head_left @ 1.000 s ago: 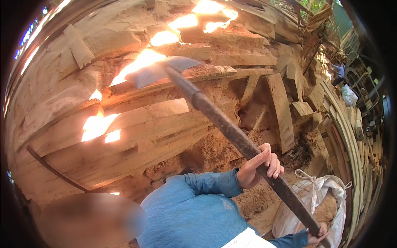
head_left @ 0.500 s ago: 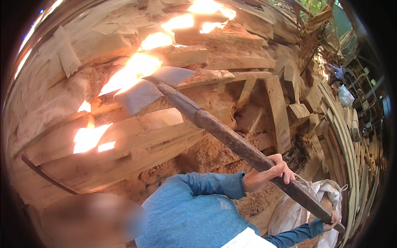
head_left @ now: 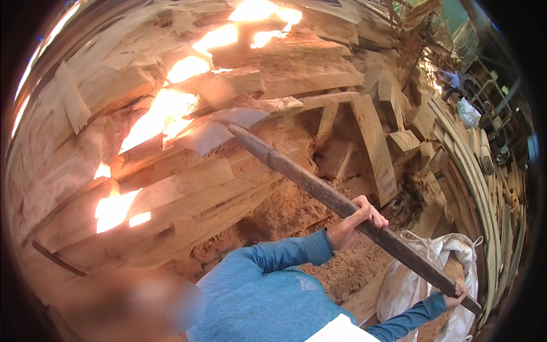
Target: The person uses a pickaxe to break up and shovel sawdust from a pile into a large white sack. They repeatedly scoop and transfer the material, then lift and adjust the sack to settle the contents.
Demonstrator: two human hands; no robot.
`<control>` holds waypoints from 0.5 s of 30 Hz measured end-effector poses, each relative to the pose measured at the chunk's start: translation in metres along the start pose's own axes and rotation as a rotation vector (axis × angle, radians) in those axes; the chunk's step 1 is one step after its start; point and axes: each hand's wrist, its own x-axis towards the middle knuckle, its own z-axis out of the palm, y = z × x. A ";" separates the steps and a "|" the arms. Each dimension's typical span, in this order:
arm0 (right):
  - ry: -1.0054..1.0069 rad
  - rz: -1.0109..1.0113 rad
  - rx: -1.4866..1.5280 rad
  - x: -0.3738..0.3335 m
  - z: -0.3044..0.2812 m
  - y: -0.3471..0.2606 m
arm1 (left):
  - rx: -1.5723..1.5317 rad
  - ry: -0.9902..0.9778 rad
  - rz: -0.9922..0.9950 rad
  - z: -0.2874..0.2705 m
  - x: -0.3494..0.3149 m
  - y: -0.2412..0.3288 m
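Note:
A shovel (head_left: 310,183) slants across the view, its grey blade up and left over the wooden slabs, its dark wooden handle running down to the right. My left hand (head_left: 360,219) is wrapped round the middle of the handle. Near the handle's lower end, my right hand (head_left: 456,296) is closed on it. Under and beside that end stands an open white sack (head_left: 393,288) with brown, sawdust-like material showing inside. Loose reddish-brown sawdust (head_left: 285,215) lies between the slabs and my left arm. The blade looks slightly blurred, and I cannot tell whether it carries anything.
Rough wooden slabs (head_left: 307,74) are piled across the far side, with glaring bright patches between them. A slanted board (head_left: 373,151) stands near a dark hollow. Long planks (head_left: 476,199) line the right. Farther off are a person in blue (head_left: 453,80) and a white bag (head_left: 468,114).
The shovel blade has come down and to the right, away from the bright patch. My left hand has shifted slightly left and up in view; my right hand stays near the handle's end.

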 end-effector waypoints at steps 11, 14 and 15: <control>-0.298 0.001 0.253 -0.113 0.030 0.000 | -0.235 0.009 -0.048 -0.066 0.040 -0.014; -0.367 -0.091 0.233 -0.136 0.044 -0.011 | -0.300 -0.035 -0.066 -0.070 0.065 -0.024; -0.379 -0.110 0.219 -0.146 0.048 -0.011 | -0.309 0.013 -0.091 -0.073 0.075 -0.025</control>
